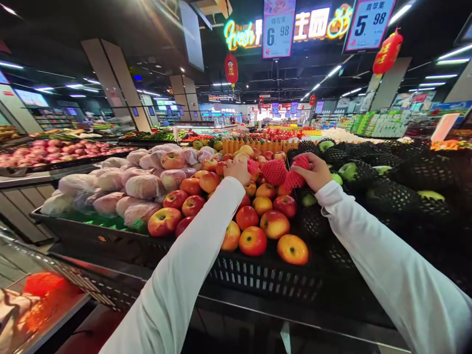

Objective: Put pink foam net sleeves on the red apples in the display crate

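Note:
My left hand [238, 169] is closed over the apples, its fingers curled at a piece of red foam fruit net [253, 168]; the fingertips are partly hidden. In my right hand [315, 170], thumb and fingers pinch another red foam fruit net [296, 176]. Between the hands lies a rounded red foam net [274, 172]; I cannot tell whether fruit is inside it. Below spread loose red-yellow apples [252, 241] in a black slotted crate [265, 280]. Both arms wear white sleeves.
Plastic-wrapped fruit [142, 187] is piled on the left. To the right are green fruits in black foam nets [391, 194]. Beyond the apples stands a yellow picket divider [254, 146]. Price signs [279, 29] hang overhead. A red mesh bag [47, 295] sits low at left.

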Available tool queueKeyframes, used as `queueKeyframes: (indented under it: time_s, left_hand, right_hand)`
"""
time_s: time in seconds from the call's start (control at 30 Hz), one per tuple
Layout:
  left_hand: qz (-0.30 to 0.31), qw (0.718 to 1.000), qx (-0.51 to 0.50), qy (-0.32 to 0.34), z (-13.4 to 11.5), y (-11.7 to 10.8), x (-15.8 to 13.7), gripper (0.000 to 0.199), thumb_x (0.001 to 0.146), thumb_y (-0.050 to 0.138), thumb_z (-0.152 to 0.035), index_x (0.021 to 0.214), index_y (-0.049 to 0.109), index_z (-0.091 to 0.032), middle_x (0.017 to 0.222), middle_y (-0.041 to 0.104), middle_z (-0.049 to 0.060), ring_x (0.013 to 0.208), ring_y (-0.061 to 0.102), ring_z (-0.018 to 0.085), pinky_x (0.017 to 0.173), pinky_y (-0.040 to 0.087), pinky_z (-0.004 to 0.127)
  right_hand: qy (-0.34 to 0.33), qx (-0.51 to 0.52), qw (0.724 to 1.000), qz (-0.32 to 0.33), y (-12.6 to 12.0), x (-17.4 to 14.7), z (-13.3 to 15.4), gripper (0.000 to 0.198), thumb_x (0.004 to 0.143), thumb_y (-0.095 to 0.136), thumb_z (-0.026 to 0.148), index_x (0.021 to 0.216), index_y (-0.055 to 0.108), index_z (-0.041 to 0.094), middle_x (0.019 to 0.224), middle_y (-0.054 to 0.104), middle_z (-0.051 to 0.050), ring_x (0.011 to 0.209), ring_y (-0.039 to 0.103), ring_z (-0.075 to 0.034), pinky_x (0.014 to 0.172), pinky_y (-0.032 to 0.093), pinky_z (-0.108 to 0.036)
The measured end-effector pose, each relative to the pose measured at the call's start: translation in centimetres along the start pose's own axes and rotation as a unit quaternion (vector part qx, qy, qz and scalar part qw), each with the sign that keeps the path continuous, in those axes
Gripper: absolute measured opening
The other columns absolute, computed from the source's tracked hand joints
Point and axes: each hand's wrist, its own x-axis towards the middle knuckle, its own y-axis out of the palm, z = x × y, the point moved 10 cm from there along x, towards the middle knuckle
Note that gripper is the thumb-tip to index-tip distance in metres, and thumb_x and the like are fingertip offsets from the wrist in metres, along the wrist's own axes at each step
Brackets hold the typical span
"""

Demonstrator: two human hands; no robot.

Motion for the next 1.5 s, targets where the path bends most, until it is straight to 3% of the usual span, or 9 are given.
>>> queueKeyframes:
  time_s: [0.13, 0.33, 0.47, 0.6, 0.8, 1.0, 1.13, 1.33, 1.5]
  left_hand:
    - [0.036, 0.995, -0.031, 0.083, -2.9, 1.3, -0.6, 0.074, 0.08, 0.061, -0.021, 0.151, 0.043, -0.015, 0.16, 0.03, 0.018, 0.149, 0.023, 0.043, 0.119, 0.026, 0.061]
    - [-0.004, 0.914, -0.281, 0.294, -7.0, -0.7, -1.6, 0.038, 0.089, 0.054, -0.029, 0.122, 0.069, -0.017, 0.121, 0.068, 0.01, 0.118, 0.059, 0.027, 0.109, 0.043, 0.045]
    - [0.02, 0.905, -0.31, 0.29, -6.8, 0.2, -1.3, 0.028, 0.082, 0.07, -0.036, 0.098, 0.069, -0.013, 0.091, 0.069, 0.007, 0.083, 0.064, 0.02, 0.082, 0.052, 0.035]
    - [-0.044, 0.916, -0.311, 0.251, -5.6, -0.7, -0.7, 0.017, 0.076, 0.074, -0.024, 0.083, 0.06, -0.016, 0.079, 0.064, 0.001, 0.069, 0.058, 0.015, 0.071, 0.049, 0.03]
    - [-0.085, 0.875, -0.396, 0.265, -5.5, -2.5, -1.3, 0.025, 0.072, 0.07, -0.011, 0.08, 0.048, -0.019, 0.085, 0.058, -0.001, 0.074, 0.057, 0.013, 0.064, 0.046, 0.024]
    - [-0.077, 0.85, -0.412, 0.318, -6.5, -3.0, -2.2, 0.024, 0.069, 0.065, -0.011, 0.078, 0.045, -0.02, 0.1, 0.06, 0.005, 0.093, 0.059, 0.017, 0.064, 0.046, 0.023]
    - [-0.017, 0.848, -0.409, 0.336, -7.4, -2.1, -2.4, 0.024, 0.069, 0.065, -0.015, 0.075, 0.042, -0.02, 0.102, 0.061, 0.005, 0.103, 0.059, 0.021, 0.08, 0.05, 0.03]
    - [0.054, 0.87, -0.395, 0.29, -7.2, -0.2, -1.3, 0.016, 0.067, 0.063, -0.011, 0.075, 0.051, -0.018, 0.078, 0.057, -0.001, 0.082, 0.06, 0.018, 0.084, 0.051, 0.033]
    - [0.215, 0.82, -0.446, 0.288, -8.5, 3.7, -2.7, 0.032, 0.066, 0.078, -0.024, 0.091, 0.06, -0.016, 0.085, 0.068, 0.003, 0.082, 0.067, 0.021, 0.082, 0.055, 0.036]
  right_hand:
    - [-0.087, -0.062, 0.993, -0.044, -1.1, -0.3, 2.4, 0.037, 0.064, 0.08, 0.052, 0.071, 0.063, 0.021, 0.07, 0.061, 0.001, 0.069, 0.055, -0.017, 0.074, 0.049, -0.035]
    - [-0.062, 0.003, 0.994, 0.086, 1.8, -0.8, 3.4, 0.052, 0.072, 0.069, 0.07, 0.056, 0.068, 0.02, 0.064, 0.067, -0.004, 0.075, 0.063, -0.021, 0.082, 0.051, -0.036]
    - [-0.042, 0.015, 0.98, 0.194, 4.6, -1.7, 2.7, 0.036, 0.066, 0.077, 0.057, 0.066, 0.076, 0.021, 0.073, 0.074, -0.003, 0.081, 0.067, -0.022, 0.089, 0.052, -0.038]
    - [-0.049, 0.033, 0.989, 0.134, 3.5, -1.1, 2.2, 0.036, 0.055, 0.088, 0.044, 0.077, 0.073, 0.02, 0.084, 0.074, -0.002, 0.077, 0.065, -0.018, 0.081, 0.055, -0.036]
    - [0.041, 0.124, 0.991, 0.037, 1.2, -0.7, 1.3, 0.058, 0.057, 0.083, 0.068, 0.089, 0.061, 0.025, 0.079, 0.068, 0.001, 0.067, 0.062, -0.014, 0.064, 0.054, -0.029]
    - [0.06, 0.078, 0.991, 0.092, 2.8, -1.3, 0.9, 0.068, 0.038, 0.093, 0.06, 0.088, 0.068, 0.021, 0.088, 0.069, -0.001, 0.074, 0.061, -0.013, 0.065, 0.053, -0.028]
    - [0.05, 0.073, 0.988, 0.127, 3.5, -1.0, 0.2, 0.058, 0.037, 0.095, 0.055, 0.072, 0.065, 0.019, 0.069, 0.065, 0.001, 0.065, 0.057, -0.013, 0.066, 0.052, -0.03]
    - [0.022, 0.146, 0.989, -0.001, -0.1, 0.3, 0.1, 0.052, 0.056, 0.086, 0.062, 0.074, 0.056, 0.024, 0.077, 0.064, 0.001, 0.074, 0.062, -0.016, 0.069, 0.055, -0.032]
    - [0.03, 0.17, 0.985, -0.01, -0.6, 0.7, -0.8, 0.055, 0.061, 0.077, 0.071, 0.076, 0.049, 0.025, 0.085, 0.067, -0.002, 0.086, 0.066, -0.022, 0.075, 0.058, -0.038]
